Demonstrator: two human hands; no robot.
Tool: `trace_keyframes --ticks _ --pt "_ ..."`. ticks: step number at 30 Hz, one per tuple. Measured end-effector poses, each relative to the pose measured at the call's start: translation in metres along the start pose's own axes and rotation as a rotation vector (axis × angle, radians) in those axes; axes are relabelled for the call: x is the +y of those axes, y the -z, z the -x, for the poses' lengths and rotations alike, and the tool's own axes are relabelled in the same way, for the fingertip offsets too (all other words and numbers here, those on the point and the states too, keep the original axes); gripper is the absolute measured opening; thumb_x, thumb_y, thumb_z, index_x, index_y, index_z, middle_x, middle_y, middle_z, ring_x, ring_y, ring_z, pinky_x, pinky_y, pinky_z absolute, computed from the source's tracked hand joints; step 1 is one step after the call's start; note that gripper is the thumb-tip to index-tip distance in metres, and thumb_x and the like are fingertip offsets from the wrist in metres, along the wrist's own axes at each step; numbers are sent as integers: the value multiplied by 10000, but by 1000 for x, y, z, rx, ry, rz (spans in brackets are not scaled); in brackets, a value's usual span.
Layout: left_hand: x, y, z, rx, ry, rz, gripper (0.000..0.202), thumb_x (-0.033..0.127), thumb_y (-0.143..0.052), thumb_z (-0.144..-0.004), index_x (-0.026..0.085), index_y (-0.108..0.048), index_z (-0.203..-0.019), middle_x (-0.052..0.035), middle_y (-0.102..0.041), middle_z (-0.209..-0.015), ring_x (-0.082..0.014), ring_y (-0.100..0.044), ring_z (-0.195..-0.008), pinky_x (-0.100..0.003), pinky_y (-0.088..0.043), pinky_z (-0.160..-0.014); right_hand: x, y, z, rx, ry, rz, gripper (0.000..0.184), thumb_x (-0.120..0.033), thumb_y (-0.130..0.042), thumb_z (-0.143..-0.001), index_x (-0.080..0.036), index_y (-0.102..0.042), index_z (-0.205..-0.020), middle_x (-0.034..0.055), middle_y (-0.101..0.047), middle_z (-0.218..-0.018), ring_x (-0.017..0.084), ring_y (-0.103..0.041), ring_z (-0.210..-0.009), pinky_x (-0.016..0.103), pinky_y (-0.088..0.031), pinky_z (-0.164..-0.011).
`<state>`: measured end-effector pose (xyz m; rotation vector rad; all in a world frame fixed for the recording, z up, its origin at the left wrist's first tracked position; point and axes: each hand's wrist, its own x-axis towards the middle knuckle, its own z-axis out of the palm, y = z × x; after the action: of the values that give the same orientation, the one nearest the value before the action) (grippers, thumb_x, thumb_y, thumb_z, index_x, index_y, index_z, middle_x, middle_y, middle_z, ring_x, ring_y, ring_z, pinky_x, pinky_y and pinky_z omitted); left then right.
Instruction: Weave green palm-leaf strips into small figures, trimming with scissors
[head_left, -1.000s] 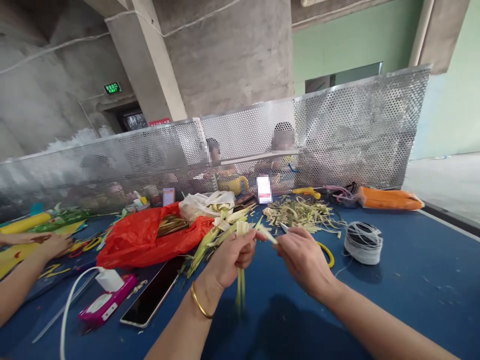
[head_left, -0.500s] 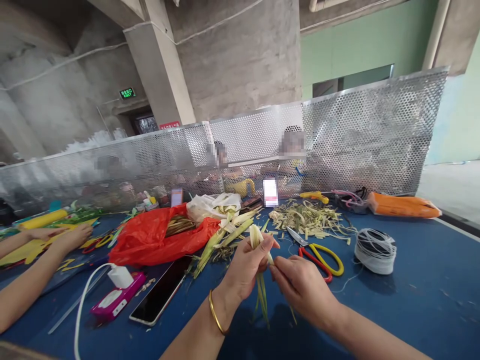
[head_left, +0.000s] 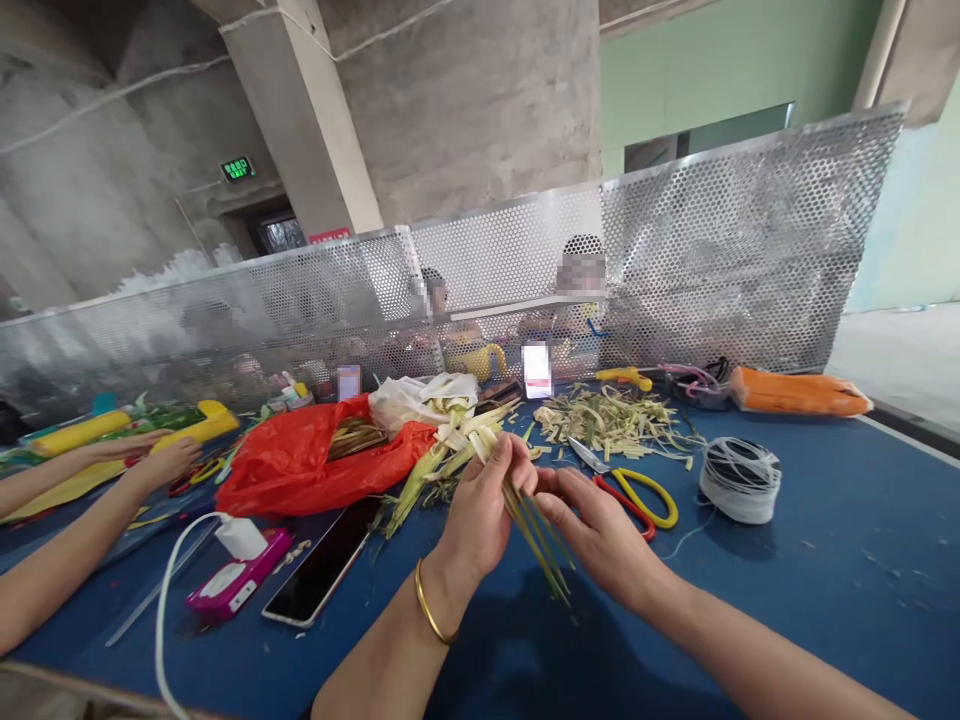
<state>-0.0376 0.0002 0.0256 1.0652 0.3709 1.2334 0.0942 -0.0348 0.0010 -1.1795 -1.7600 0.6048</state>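
Note:
My left hand (head_left: 484,510) is closed around a bundle of corn husk strips (head_left: 536,535). Pale, broad ends stick out above the fist, and thin green strips hang down below it towards the right. Close beside its fingertips is my right hand (head_left: 604,525), loosely curved, with the thumb apart from the fingers; whether it touches the bundle is hard to see. Behind the hands lie loose corn husks (head_left: 420,485) and a heap of shredded husk (head_left: 611,425). Scissors (head_left: 626,495) with red and yellow handles rest just beyond my right hand.
A spool of white thread (head_left: 741,480) stands on the right, before an orange packet (head_left: 799,391). Left are a red plastic bag (head_left: 281,465), a dark phone (head_left: 326,565) and a purple power strip (head_left: 238,580). A perforated metal screen (head_left: 720,250) closes the back. Another person's hands (head_left: 169,460) work at far left.
The husk bundle has tipped, so its lower strips now point down to the right. My right hand has loosened from a pinch at the bundle. At left, the other person's hands have shifted with yellow material.

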Motion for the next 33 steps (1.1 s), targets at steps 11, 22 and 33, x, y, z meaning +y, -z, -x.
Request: trace_keyframes --ticks 11,22,33 --pt "-10 14 -6 195 216 395 225 233 -436 -961 102 -601 -882 116 -127 -444 -46 -102 -366 -171 -179 -362 4 -19 7 -224 -232 -76 383 -472 -370 -945 -200 -504 -711 -25 -477 -628 123 -435 -589 239 -308 -559" --pt "-1 41 -28 467 102 326 319 304 -371 -993 158 -528 -757 116 -192 -423 -52 -153 -327 -174 -182 -355 0 12 -4 -267 -143 692 270 -270 -380 -960 -216 -516 -732 -13 -580 -603 132 -501 -559 254 -178 -501" --pt "-28 17 -4 -237 -194 -1398 352 364 -334 -976 216 -617 -1126 -56 -712 -986 -187 -650 -918 -273 -461 -792 21 18 -9 -318 -24 964 293 -204 -398 -947 -170 -668 -837 106 -733 -783 216 -671 -684 283 -201 -511"
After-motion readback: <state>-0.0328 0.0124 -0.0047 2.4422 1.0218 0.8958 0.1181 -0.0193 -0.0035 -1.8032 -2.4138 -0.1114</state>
